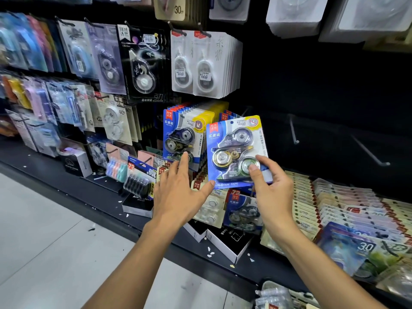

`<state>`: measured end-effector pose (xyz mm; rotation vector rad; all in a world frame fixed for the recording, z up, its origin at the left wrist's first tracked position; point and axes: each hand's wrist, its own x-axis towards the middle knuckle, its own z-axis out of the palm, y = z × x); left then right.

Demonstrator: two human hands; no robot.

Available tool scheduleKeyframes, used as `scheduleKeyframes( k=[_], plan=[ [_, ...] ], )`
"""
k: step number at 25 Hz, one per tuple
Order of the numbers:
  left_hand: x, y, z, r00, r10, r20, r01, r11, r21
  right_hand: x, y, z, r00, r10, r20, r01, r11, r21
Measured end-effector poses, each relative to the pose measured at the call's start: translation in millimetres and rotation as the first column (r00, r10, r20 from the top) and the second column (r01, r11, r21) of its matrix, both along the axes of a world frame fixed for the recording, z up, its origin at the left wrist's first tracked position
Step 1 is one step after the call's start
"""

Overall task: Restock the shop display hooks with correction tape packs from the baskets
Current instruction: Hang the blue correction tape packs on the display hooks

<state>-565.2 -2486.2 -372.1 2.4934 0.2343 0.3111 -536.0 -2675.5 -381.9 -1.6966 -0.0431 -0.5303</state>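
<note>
The right hand (270, 186) has its grip pinched on a blue correction tape pack (236, 150), held upright. At its nine o'clock the left hand (178, 192) spreads flat, fingers straight, forefinger touching the hung packs (182, 132). Bare hooks (370, 152) stand at three o'clock.

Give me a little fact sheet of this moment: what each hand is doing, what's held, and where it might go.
right hand: pinches the blue card-backed correction tape pack at its lower edge
left hand: open, fingers straight, touching the hanging row of matching blue packs
held pack: upright, facing the camera
free places: bare metal hooks to the right
likely next: hang the pack, probably on a hook nearby
</note>
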Motion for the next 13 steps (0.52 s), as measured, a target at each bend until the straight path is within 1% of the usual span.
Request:
scheduleKeyframes(
  k=[4,7,11,13],
  plan=[
    [-1.1,0.6,0.2,1.0,0.0,0.031,0.0,1.0,-0.01,-8.2,4.2,0.8,0.999,-0.045,-0.008,0.045,0.998,0.044],
    [-0.6,0.6,-0.2,0.999,-0.002,0.049,0.003,1.0,-0.014,-10.7,2.4,0.8,0.997,-0.066,-0.043,0.069,0.996,0.064],
    [-0.2,0.5,-1.5,0.999,-0.012,0.041,0.013,1.0,-0.013,4.5,6.1,8.4,0.992,-0.034,-0.119,0.021,0.994,-0.11],
    [-0.5,-1.0,-1.5,0.999,-0.014,0.038,0.014,1.0,-0.013,28.2,7.5,12.6,0.973,-0.017,-0.231,-0.04,0.971,-0.236]
  ],
)
